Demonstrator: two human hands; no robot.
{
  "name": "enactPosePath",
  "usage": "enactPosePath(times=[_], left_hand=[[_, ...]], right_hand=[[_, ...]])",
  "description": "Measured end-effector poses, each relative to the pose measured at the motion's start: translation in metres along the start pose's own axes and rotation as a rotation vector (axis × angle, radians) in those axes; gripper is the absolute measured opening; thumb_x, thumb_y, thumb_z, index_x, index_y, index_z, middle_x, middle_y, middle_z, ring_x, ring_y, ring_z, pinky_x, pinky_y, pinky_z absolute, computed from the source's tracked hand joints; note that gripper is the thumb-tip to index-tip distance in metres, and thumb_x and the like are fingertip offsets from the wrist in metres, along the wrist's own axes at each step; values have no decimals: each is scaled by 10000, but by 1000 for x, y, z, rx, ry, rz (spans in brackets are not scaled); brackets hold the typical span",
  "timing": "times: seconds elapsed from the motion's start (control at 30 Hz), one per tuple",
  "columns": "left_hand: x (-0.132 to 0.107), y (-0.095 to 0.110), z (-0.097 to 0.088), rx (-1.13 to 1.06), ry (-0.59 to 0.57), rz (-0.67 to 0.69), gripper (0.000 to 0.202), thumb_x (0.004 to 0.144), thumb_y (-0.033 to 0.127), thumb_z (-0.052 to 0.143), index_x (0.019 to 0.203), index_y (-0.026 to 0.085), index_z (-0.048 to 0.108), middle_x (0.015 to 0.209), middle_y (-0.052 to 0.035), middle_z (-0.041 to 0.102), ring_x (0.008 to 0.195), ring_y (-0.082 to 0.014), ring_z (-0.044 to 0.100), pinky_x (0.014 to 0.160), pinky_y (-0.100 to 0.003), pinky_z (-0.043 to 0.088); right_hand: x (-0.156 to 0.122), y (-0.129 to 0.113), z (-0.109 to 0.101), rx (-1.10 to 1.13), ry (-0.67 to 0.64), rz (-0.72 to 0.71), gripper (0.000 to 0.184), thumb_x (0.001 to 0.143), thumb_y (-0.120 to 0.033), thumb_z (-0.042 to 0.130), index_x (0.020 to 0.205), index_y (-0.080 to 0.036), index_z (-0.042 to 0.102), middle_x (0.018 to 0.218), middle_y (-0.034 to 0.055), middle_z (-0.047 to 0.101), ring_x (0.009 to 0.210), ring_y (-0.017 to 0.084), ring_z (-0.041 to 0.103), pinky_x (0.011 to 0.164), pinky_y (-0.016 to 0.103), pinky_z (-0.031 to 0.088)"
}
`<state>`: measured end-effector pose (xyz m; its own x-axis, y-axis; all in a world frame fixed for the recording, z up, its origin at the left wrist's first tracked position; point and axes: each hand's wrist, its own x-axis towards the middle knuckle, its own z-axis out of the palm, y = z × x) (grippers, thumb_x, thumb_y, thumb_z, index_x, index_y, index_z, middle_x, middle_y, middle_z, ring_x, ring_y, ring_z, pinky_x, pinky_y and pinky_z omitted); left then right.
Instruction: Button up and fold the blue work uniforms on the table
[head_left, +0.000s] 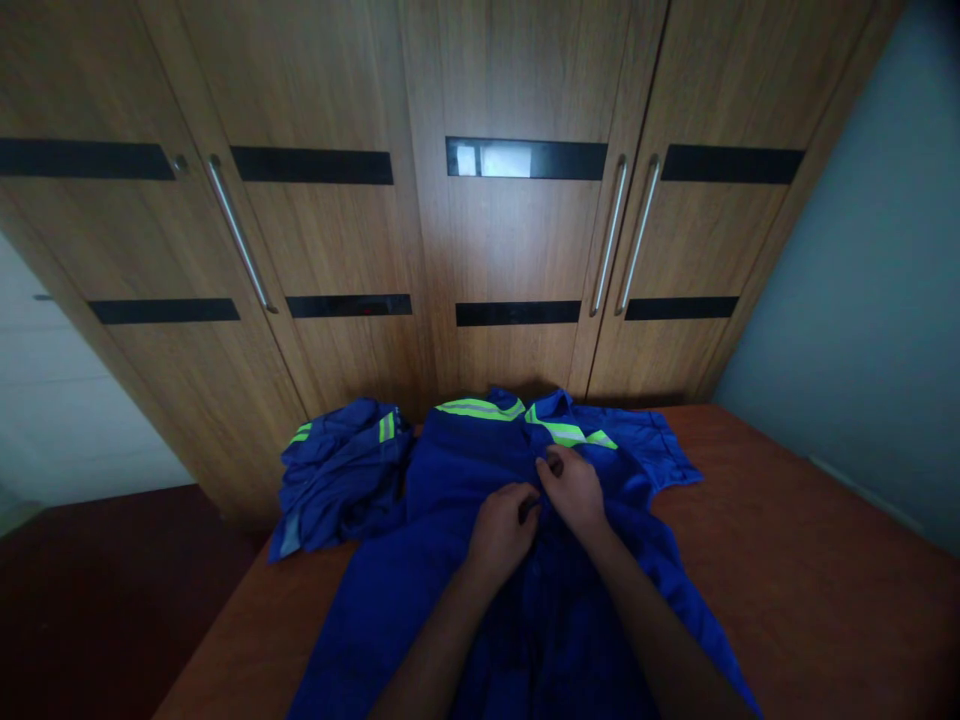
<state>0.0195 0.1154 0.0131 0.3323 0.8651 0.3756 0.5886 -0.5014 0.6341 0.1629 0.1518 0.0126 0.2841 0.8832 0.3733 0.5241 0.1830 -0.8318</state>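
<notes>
Spread over the brown tabletop is a blue work garment point(442, 500) with yellow-green reflective strips across its chest and its collar toward the wardrobe. My left hand point(504, 530) is closed at the front opening, fingers curled and pinching the cloth edge. Slightly farther up and to the right, my right hand point(573, 488) also has its fingers pinched on the front edge, just below the right reflective strip. Whatever small fastening may be between the fingertips is hidden. One short sleeve lies out to the right.
A crumpled blue garment point(341, 480) with reflective strips lies at the left on the brown tabletop point(787, 560). Behind stands a wooden wardrobe point(510, 240) with metal handles and black panels. A pale wall point(885, 300) rises at the right; dark red floor point(112, 600) shows at the left.
</notes>
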Motion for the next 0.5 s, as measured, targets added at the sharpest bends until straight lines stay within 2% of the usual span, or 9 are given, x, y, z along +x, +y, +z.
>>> enactPosePath(times=[0.1, 0.2, 0.3, 0.37, 0.5], left_hand=[[0, 0, 1, 22, 122, -21, 204, 764, 108, 552, 928, 212, 615, 925, -30, 598, 871, -178, 577, 803, -297, 459], [4, 4, -3, 14, 239, 6, 276, 773, 115, 567, 1028, 217, 591, 1064, -48, 568, 1021, -188, 548, 933, -331, 434], [16, 11, -13, 52, 276, 52, 224, 829, 133, 509, 1026, 210, 584, 1083, -54, 573, 1043, -180, 547, 952, -326, 432], [30, 16, -19, 130, 225, 62, 214, 854, 147, 472, 1026, 203, 586, 1060, -58, 596, 1030, -179, 560, 943, -317, 440], [63, 20, -19, 430, -88, -72, 231, 874, 230, 460, 1039, 189, 616, 1044, -91, 628, 987, -207, 604, 902, -319, 465]], right_hand=[[12, 15, 9, 212, 46, 146, 86, 659, -287, 589, 622, -219, 626, 586, -5, 607, 594, 175, 551, 591, 267, 369], [10, 31, 13, 338, 48, 208, 171, 675, -328, 557, 712, -194, 657, 605, 0, 626, 579, 174, 555, 553, 263, 388], [4, 37, 13, 459, 34, 251, 264, 696, -388, 551, 793, -172, 668, 618, -1, 626, 535, 152, 530, 499, 249, 383], [2, 36, 13, 525, 33, 273, 306, 693, -426, 577, 829, -168, 669, 586, -19, 600, 482, 129, 485, 459, 238, 359], [2, 30, 11, 607, 39, 294, 354, 677, -495, 632, 814, -170, 664, 464, -68, 479, 401, 92, 380, 402, 221, 290]])
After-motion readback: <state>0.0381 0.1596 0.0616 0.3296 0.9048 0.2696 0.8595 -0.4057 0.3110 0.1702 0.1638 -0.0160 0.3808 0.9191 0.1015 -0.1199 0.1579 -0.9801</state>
